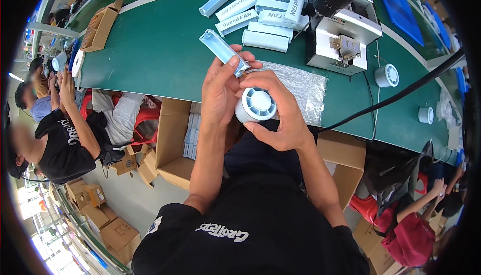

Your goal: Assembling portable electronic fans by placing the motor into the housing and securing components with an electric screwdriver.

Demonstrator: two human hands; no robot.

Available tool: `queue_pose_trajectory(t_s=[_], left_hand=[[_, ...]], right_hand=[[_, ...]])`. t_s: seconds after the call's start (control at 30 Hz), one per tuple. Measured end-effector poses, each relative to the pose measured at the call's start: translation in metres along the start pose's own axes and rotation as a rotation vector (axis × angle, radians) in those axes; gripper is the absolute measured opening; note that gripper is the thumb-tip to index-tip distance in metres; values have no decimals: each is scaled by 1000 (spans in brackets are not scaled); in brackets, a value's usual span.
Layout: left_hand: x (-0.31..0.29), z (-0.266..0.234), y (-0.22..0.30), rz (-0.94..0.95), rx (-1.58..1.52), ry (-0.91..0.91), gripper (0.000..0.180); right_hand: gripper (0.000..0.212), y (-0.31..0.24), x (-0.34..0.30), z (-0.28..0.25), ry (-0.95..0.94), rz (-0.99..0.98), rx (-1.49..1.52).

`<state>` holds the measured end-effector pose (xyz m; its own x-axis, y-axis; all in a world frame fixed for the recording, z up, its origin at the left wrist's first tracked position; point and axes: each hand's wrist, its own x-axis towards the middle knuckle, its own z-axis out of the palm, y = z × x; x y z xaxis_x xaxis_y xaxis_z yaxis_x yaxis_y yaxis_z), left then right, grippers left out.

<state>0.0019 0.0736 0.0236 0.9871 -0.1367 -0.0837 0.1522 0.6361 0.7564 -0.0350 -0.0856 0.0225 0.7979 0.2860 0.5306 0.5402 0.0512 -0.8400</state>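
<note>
My left hand (pixel 216 92) is closed around a light blue trough-shaped plastic handle shell (pixel 218 46), its open side showing and its far end pointing up and left. In my right hand (pixel 286 112) is a round light blue fan head (pixel 259 104) with a slotted, spoked face turned up. Thumb and fingers of the right hand wrap its rim. The two parts are close together, and a thin wire-like bit shows between them near my fingertips. Whether they are joined, I cannot tell. Both hands are above the near edge of the green table (pixel 150 49).
Several similar handle shells (pixel 265 42) lie piled beyond my hands. A white machine (pixel 333 49) stands to their right, a black cable (pixel 396 103) crossing nearby. Clear plastic sheeting (pixel 308 92) covers some table. Cardboard boxes (pixel 173 129) flank me below; co-workers (pixel 60 145) sit left and right.
</note>
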Motion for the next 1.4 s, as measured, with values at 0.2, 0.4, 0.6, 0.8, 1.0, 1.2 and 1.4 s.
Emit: queue_pose_trajectory(t_s=[0.2,0.4,0.6,0.8,1.0,1.2,1.4], left_hand=[[6,2,-5,-3,39,-37,39],[10,15,-2,23,103,-132,40],[2,23,-26,117,209,-151,37],[-7,20,-38,201,440,-218,33],[-21,3,-57,259,643,-263,32],[-27,6,-23,414,978,-476,70],[-28,3,-28,336,1013,-338,83]], right_hand=[[61,-9,2,-6,-6,35,-128],[54,-8,-5,-14,-99,-59,-747],[48,-4,-28,-14,-80,-93,-775],[40,-31,-32,-50,81,18,-399],[35,-35,3,-36,242,248,-293],[35,-23,-14,-41,292,253,-118],[37,-20,-21,-50,266,295,-49]])
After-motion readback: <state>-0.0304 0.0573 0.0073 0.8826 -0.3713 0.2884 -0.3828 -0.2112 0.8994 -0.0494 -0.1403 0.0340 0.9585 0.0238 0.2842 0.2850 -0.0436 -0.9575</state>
